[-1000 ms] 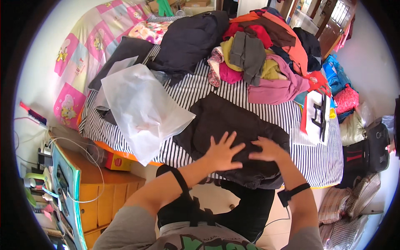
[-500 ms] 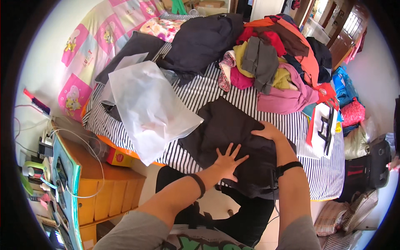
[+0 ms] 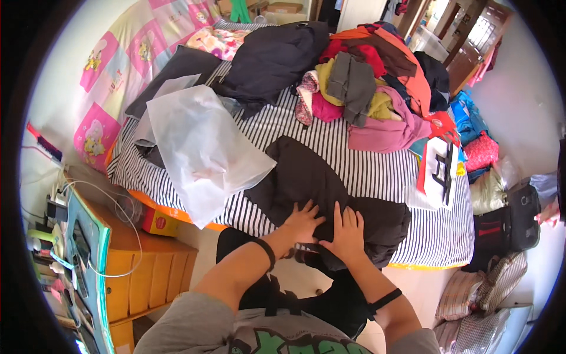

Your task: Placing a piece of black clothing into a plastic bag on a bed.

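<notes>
A black garment point(image 3: 306, 171), perhaps a padded jacket, lies partly folded at the near edge of the bed. On its near middle my left hand point(image 3: 302, 223) rests palm down with the fingers spread. Close beside it, my right hand point(image 3: 346, 235) presses on the cloth, fingers stretched out and pointing away from me. The garment's right part point(image 3: 386, 227) is puffed and creased. A frosted translucent plastic bag point(image 3: 203, 147) lies left of the garment, its corner near the cloth. Neither hand grips anything that I can see.
A striped sheet point(image 3: 433, 239) covers the bed. Farther back lie a large dark jacket point(image 3: 274, 68) and a heap of coloured clothes point(image 3: 359, 88). A white paper bag point(image 3: 437, 171) stands at the right. Left of the bed is a wooden cabinet point(image 3: 147, 259); checked bags point(image 3: 471, 295) sit on the floor.
My right hand has come from the garment's far right down to its near middle, beside my left hand. The garment's right part looks more bunched. The whole view has shifted slightly.
</notes>
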Demonstrator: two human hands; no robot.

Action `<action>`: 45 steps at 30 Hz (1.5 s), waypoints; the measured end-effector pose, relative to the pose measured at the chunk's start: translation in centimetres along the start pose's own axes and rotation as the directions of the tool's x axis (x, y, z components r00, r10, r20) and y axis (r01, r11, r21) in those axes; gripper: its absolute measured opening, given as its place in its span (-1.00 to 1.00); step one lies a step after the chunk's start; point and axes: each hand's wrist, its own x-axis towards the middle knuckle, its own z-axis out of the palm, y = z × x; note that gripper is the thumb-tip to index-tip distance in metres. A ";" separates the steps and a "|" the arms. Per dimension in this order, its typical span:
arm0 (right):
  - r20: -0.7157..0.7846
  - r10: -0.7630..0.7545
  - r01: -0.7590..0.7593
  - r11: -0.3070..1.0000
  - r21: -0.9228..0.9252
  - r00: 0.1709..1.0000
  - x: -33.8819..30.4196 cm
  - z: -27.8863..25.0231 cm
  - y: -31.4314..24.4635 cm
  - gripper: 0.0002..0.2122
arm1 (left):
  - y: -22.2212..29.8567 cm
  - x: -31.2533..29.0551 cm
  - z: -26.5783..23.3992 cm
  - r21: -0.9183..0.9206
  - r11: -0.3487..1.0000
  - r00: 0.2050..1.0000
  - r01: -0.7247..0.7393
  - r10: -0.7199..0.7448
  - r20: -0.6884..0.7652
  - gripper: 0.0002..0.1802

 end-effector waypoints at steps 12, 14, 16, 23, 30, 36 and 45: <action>0.097 -0.013 0.032 0.979 -0.200 0.995 -3.4 2.8 0.7 0.06 | -1.8 -2.2 -12.9 0.448 0.886 0.706 -0.119 0.393 -0.589 -0.46; 0.081 -0.090 0.103 0.978 -0.182 0.993 -3.3 2.7 0.3 -0.18 | -5.3 -1.2 -7.8 0.457 0.889 0.760 0.016 0.286 -0.584 -0.53; 0.047 -0.119 0.126 0.975 -0.185 0.992 -3.7 3.0 1.6 -0.27 | -5.4 -1.8 -6.6 0.414 0.906 0.854 0.089 0.144 -0.500 -0.60; -0.084 -0.225 0.210 0.965 -0.158 0.971 -4.9 3.6 4.8 -0.43 | -2.8 -7.0 -3.2 0.154 0.987 0.888 0.044 0.032 -0.460 -0.30; -0.050 -0.162 0.155 0.981 -0.120 0.986 -4.0 3.4 3.0 -0.42 | -2.4 -5.6 -3.4 0.321 0.941 0.882 0.112 0.054 -0.467 -0.34; 0.186 0.096 -0.098 0.995 -0.002 0.978 -0.9 0.0 -1.6 0.11 | -5.1 -3.0 -5.2 0.418 0.908 0.806 -0.031 0.269 -0.526 -0.89; 0.129 0.117 -0.104 0.989 -0.103 0.985 5.0 4.2 -4.7 -0.10 | -7.9 -3.9 -3.0 0.296 0.946 0.815 -0.135 0.276 -0.509 -0.71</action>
